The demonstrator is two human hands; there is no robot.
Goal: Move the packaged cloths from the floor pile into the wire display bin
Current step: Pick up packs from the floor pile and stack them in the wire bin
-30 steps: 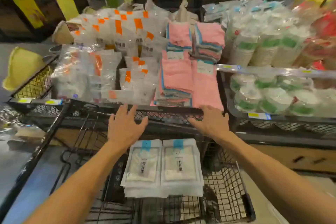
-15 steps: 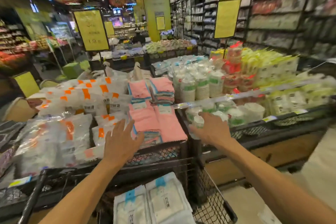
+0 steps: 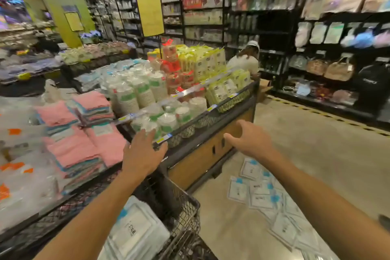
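Packaged cloths (image 3: 260,193) lie scattered on the floor at lower right, well apart from both hands; a stack (image 3: 135,232) already sits in the wire display bin (image 3: 185,207). We have swung right: a second ago the bin filled our view, now the floor pile shows. Left hand (image 3: 141,154) hangs open, holding nothing, over the bin's far edge. Right hand (image 3: 251,140) hangs empty with loosely curled fingers. Next pickup looks due.
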